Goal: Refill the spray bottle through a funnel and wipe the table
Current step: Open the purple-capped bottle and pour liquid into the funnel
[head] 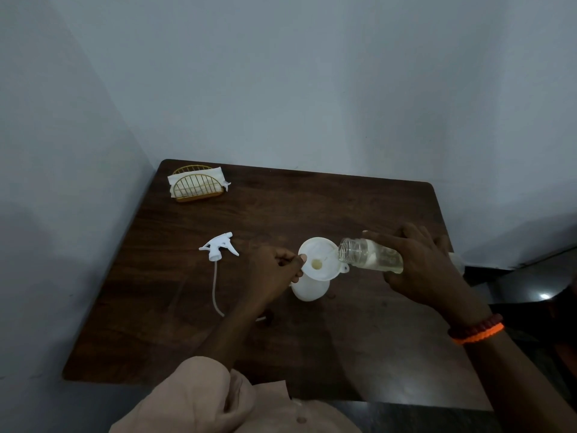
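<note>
A white funnel [318, 258] sits in the neck of a white spray bottle [310, 290] standing upright mid-table. My left hand [274, 265] pinches the funnel's left rim. My right hand [421, 264] holds a clear plastic bottle [370, 255] tipped on its side, its open mouth over the funnel's right rim; pale liquid lies in the bottle's lower part. The white trigger sprayer head [220, 246] lies on the table to the left, its thin tube trailing toward me.
The dark wooden table [312, 207] stands in a corner between pale walls. A gold wire napkin holder [197, 184] with white napkins is at the far left corner. An orange band circles my right wrist.
</note>
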